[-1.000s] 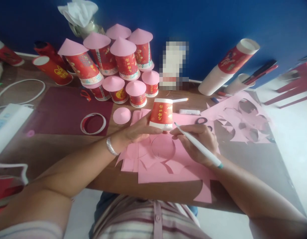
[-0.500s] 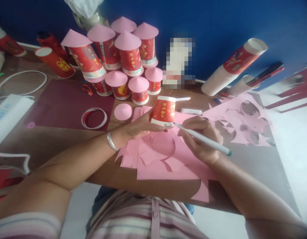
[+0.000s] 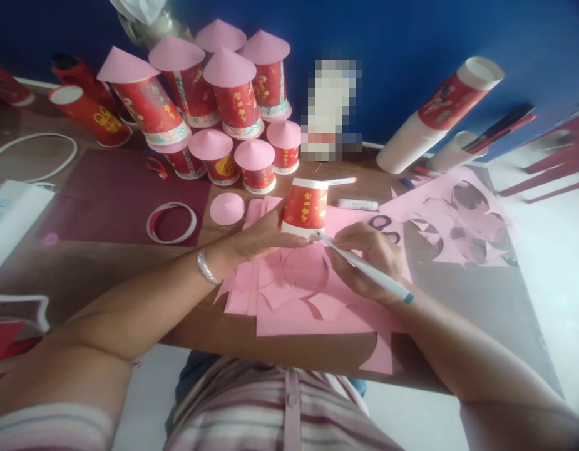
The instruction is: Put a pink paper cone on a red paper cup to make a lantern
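Note:
My left hand (image 3: 265, 237) is closed round a red paper cup (image 3: 306, 207) with white bands and yellow characters, its thumb along the lower white band. Between the fingers of my right hand (image 3: 364, 254) is a white marker (image 3: 376, 275) with a green end. The marker's tip meets the cup's lower white band, where a small dark mark shows. Beneath both hands lie pink paper sheets (image 3: 289, 322) with cut circles. A small pink paper cone (image 3: 227, 208) rests left of the cup.
Several red cups with pink cone roofs (image 3: 230, 69) stand in stacks at the back left. A white paper ring (image 3: 151, 228) lies on a maroon sheet (image 3: 101, 188). Scissors (image 3: 385, 228), a glue stick (image 3: 358, 205) and a tall cup stack (image 3: 411, 143) are at right.
The marker has shifted left along the cup's lower band together with my right hand, and its angle is steeper. More of the scissors' handles now shows. The whole view has shifted slightly.

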`<act>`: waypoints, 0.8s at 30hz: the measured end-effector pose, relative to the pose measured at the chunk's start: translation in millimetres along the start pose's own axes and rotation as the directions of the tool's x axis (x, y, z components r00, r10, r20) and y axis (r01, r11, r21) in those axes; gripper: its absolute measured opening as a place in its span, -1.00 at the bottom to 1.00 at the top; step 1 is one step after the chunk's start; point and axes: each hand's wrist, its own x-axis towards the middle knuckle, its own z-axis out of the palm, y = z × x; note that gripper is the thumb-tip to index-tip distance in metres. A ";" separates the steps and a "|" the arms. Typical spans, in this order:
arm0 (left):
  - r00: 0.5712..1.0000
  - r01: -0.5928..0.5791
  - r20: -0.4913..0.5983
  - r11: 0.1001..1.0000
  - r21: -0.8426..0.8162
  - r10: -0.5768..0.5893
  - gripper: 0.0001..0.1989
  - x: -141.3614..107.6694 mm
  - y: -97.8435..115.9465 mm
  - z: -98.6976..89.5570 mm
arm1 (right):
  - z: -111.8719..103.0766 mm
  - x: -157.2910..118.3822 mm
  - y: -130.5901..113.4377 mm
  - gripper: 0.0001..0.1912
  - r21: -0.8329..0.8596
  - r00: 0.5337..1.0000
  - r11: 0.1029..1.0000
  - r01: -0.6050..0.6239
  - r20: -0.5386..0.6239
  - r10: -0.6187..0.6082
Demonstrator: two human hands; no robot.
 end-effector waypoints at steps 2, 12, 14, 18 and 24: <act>1.000 -0.005 -0.002 1.000 0.014 0.005 -0.54 0.3 -0.6 -0.4 | 1.6 -0.2 1.5 -0.79 0.000 0.998 0.999 0.046 -0.031 -0.046; 0.999 -0.024 0.023 0.998 0.057 0.023 -0.50 1.4 -4.7 -3.7 | 6.6 -0.1 7.4 -0.78 -0.007 0.990 0.992 0.123 -0.068 -0.124; 0.999 -0.027 0.037 0.998 0.049 0.025 -0.53 1.2 -4.9 -4.0 | 6.8 -0.4 7.4 -0.79 -0.011 0.991 0.993 0.117 -0.064 -0.117; 0.999 -0.029 0.046 0.998 0.047 0.027 -0.55 0.9 -5.0 -4.2 | 7.2 -0.9 7.1 -0.80 -0.016 0.991 0.993 0.117 -0.063 -0.118; 0.999 -0.026 0.025 0.998 0.054 0.024 -0.48 1.6 -5.1 -3.8 | 7.2 -0.3 7.1 -0.80 0.011 0.991 0.993 0.116 -0.069 -0.115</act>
